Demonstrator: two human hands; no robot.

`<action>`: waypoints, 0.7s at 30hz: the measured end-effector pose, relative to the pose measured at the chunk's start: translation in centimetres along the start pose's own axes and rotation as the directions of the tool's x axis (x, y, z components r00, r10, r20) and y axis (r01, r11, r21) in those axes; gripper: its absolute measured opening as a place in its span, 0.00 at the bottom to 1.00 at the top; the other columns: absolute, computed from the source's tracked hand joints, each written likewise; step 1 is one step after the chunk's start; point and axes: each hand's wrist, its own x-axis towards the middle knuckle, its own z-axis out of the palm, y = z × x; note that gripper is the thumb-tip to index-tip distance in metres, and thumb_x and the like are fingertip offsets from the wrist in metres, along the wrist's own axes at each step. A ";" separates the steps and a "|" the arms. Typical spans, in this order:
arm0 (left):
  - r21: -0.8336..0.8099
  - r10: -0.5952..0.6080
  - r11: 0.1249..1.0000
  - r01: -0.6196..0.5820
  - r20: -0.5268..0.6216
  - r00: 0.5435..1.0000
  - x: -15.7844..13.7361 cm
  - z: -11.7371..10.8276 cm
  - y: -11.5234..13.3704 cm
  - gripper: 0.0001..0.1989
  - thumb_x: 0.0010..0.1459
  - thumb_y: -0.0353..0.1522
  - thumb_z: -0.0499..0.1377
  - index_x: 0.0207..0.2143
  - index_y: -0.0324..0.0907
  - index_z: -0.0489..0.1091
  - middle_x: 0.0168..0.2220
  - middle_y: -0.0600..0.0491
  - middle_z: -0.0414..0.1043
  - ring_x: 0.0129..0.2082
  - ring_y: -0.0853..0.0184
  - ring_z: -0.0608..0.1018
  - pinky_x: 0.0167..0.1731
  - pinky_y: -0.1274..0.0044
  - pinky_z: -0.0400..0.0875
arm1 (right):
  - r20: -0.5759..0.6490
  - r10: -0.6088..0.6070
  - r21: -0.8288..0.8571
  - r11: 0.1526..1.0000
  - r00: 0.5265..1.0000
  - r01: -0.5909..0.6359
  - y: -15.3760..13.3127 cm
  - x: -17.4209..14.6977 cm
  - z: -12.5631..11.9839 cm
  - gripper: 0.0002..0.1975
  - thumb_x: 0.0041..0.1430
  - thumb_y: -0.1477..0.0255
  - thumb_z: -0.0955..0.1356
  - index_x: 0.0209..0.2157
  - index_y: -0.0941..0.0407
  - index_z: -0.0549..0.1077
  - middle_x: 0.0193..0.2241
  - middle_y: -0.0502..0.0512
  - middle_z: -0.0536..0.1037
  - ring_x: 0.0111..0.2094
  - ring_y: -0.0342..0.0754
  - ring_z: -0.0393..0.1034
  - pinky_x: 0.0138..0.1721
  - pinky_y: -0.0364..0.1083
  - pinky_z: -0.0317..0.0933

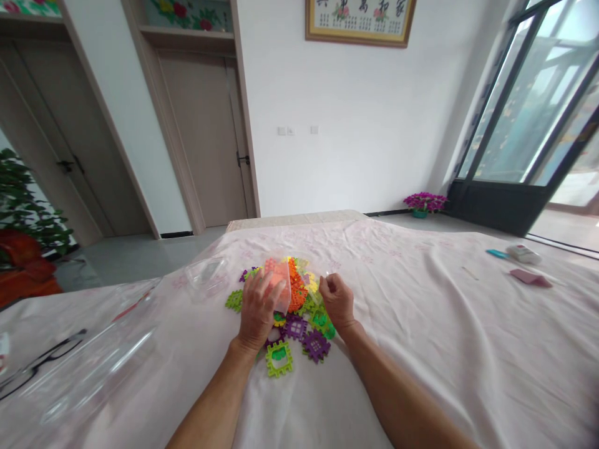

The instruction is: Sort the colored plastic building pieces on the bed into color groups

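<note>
My left hand (258, 305) is closed on a clear plastic bag (282, 292) with salmon-pink pieces showing through it. The bag is over a heap of toothed plastic building blocks. Just right of the heap, my right hand (337, 300) is curled in a pinch on what looks like the bag's thin clear edge. Orange blocks (296, 293) lie between my hands. Closer to me are a purple block (316, 345) with a window grid and a lime-green block (279, 359) with a square opening. Another green block (234, 300) lies left of my left hand.
A pale patterned cloth (412, 349) covers the surface. Clear plastic packaging (103, 374) and black-framed glasses (42, 362) lie left. Far right are a white packet (523, 254), a blue item (496, 254) and a mauve cloth (531, 278).
</note>
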 end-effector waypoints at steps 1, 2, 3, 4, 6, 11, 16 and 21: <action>0.024 0.002 1.000 -0.003 0.004 1.000 0.0 -0.1 -0.1 0.27 0.60 0.21 0.53 0.59 0.51 0.62 0.60 0.47 0.62 0.66 0.55 0.58 0.62 0.52 0.55 | -0.012 -0.019 -0.041 0.999 1.000 0.019 0.0 0.1 -0.1 0.17 0.59 0.60 0.65 0.21 0.54 0.60 0.18 0.44 0.63 0.21 0.40 0.52 0.27 0.41 0.51; 0.046 -0.013 0.999 0.013 -0.002 1.000 -0.1 -0.2 -0.2 0.27 0.60 0.21 0.53 0.59 0.52 0.62 0.60 0.47 0.62 0.66 0.55 0.58 0.62 0.51 0.53 | -0.028 -0.019 -0.066 0.998 0.999 0.017 0.1 0.3 -0.2 0.17 0.59 0.60 0.64 0.21 0.54 0.60 0.19 0.44 0.63 0.22 0.40 0.52 0.27 0.41 0.51; 0.063 -0.040 0.997 0.041 -0.017 0.999 -0.1 -0.3 -0.4 0.27 0.60 0.21 0.53 0.58 0.52 0.63 0.60 0.47 0.63 0.66 0.55 0.58 0.63 0.50 0.52 | -0.047 -0.004 -0.076 0.997 0.999 0.001 0.2 0.4 -0.4 0.17 0.59 0.60 0.64 0.22 0.54 0.61 0.19 0.44 0.64 0.21 0.40 0.53 0.27 0.41 0.51; 0.073 -0.072 0.995 0.074 -0.035 0.997 -0.1 -0.4 -0.6 0.26 0.60 0.21 0.53 0.58 0.52 0.63 0.60 0.46 0.63 0.66 0.55 0.59 0.63 0.50 0.51 | -0.066 0.018 -0.074 0.997 0.998 -0.023 0.3 0.6 -0.6 0.16 0.59 0.60 0.64 0.22 0.54 0.61 0.19 0.44 0.65 0.21 0.40 0.54 0.27 0.41 0.51; 0.080 -0.124 0.988 0.129 -0.066 0.990 0.0 -0.6 -0.8 0.26 0.60 0.21 0.53 0.57 0.51 0.64 0.59 0.45 0.63 0.65 0.55 0.59 0.63 0.50 0.50 | -0.109 0.072 -0.038 0.996 0.991 -0.077 0.6 1.0 -0.9 0.16 0.59 0.59 0.64 0.23 0.54 0.62 0.19 0.45 0.67 0.21 0.40 0.56 0.27 0.41 0.52; 0.066 -0.228 0.969 0.238 -0.128 0.965 0.1 -0.9 -1.1 0.26 0.58 0.22 0.56 0.58 0.45 0.61 0.59 0.41 0.62 0.64 0.54 0.61 0.62 0.52 0.53 | -0.195 0.218 0.179 0.966 0.956 -0.184 1.0 1.8 -1.5 0.16 0.60 0.58 0.65 0.24 0.54 0.63 0.18 0.46 0.69 0.21 0.42 0.62 0.27 0.42 0.57; -0.006 -0.327 0.944 0.329 -0.143 0.934 0.2 -1.0 -1.0 0.36 0.53 0.30 0.64 0.62 0.40 0.54 0.59 0.37 0.59 0.63 0.52 0.62 0.60 0.55 0.60 | -0.202 0.445 0.469 0.826 0.872 -0.313 1.7 2.4 -2.0 0.18 0.57 0.55 0.66 0.26 0.55 0.65 0.18 0.47 0.72 0.18 0.42 0.65 0.21 0.42 0.60; -0.116 -0.380 0.923 0.367 -0.117 0.918 0.2 -0.6 -0.5 0.40 0.51 0.31 0.65 0.64 0.40 0.51 0.59 0.38 0.59 0.61 0.53 0.64 0.60 0.58 0.63 | -0.154 0.572 0.579 0.713 0.806 -0.395 1.8 2.7 -2.3 0.18 0.54 0.56 0.67 0.23 0.55 0.65 0.14 0.46 0.70 0.15 0.41 0.63 0.17 0.41 0.60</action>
